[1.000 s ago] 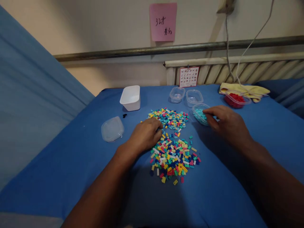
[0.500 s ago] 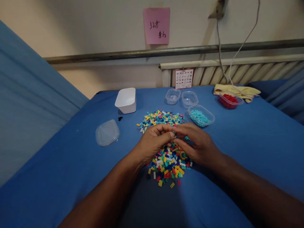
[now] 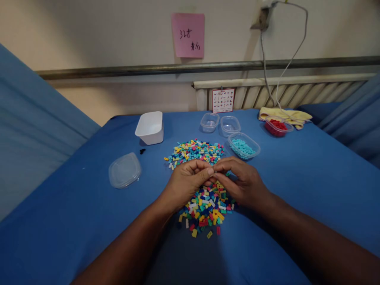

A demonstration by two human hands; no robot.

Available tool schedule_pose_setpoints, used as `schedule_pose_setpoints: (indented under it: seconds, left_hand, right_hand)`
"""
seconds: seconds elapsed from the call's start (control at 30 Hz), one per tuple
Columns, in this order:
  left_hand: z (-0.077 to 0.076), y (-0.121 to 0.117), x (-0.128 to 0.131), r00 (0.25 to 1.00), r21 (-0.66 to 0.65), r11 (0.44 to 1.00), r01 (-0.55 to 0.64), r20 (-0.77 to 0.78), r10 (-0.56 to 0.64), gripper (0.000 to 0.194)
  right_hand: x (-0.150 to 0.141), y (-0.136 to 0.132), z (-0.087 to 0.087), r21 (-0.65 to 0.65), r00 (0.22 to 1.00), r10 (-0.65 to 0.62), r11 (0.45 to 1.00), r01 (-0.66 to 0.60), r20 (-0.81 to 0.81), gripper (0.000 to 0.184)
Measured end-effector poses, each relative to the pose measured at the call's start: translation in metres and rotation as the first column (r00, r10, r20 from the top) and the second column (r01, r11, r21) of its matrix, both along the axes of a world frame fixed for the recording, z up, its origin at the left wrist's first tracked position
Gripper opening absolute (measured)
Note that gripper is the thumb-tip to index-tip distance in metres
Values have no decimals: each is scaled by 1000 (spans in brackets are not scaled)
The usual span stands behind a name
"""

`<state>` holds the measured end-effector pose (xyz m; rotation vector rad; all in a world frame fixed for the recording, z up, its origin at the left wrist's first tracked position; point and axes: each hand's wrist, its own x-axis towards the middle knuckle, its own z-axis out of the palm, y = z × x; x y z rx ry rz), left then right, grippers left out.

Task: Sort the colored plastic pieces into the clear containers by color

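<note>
Above the nearer pile of small bricks (image 3: pixel 206 208), in the head view, the left hand (image 3: pixel 185 184) and the right hand (image 3: pixel 242 184) meet with their fingertips touching. Both are pinched closed, thumb against forefinger, on something very small between them; I believe it is one brick or two stuck together, but the piece is hidden by the fingers, so I cannot tell its colour.

The farther pile (image 3: pixel 194 151) lies just behind the hands on the blue cloth (image 3: pixel 297 186). To the right of it stands a clear tub of turquoise bricks (image 3: pixel 243 145), near the right hand. Two clear tubs (image 3: pixel 220 122) behind it look without bricks, and a tub of red bricks (image 3: pixel 277 126) sits well apart beside a yellow cloth (image 3: pixel 286 114). At the left are a white box (image 3: pixel 150 127), a clear lid (image 3: pixel 124 171) and a small black piece (image 3: pixel 142 151).

To do this step well, I judge the pinch should stay low over the pile, so a dropped piece falls among the others and not off the cloth. Pulling straight apart with the nails, not twisting, should free such small parts cleanly, and the wrists should keep clear of the bricks under them.
</note>
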<state>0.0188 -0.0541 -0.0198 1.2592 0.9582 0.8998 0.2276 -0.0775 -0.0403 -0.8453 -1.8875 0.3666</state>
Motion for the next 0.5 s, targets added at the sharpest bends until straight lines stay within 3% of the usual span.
schedule_pose_setpoints:
  seconds: [0.17, 0.33, 0.43, 0.5]
  left_hand:
    - [1, -2, 1, 999, 4, 999, 51, 16, -51, 34]
    - [2, -5, 0, 996, 53, 995, 83, -34, -82, 33]
    - [2, 3, -10, 988, 170, 984, -47, -136, 71, 33]
    - [1, 12, -22, 940, 353, 927, -129, -255, 228, 27]
  right_hand:
    - [-1, -3, 4, -19, 999, 2, 1000, -3, -52, 13]
    - [6, -1, 12, 11, 1000, -23, 1000, 22, 17, 11]
    - [30, 9, 17, 90, 977, -184, 980, 175, 111, 8]
    - [53, 22, 16, 142, 919, -351, 933, 329, 180, 9]
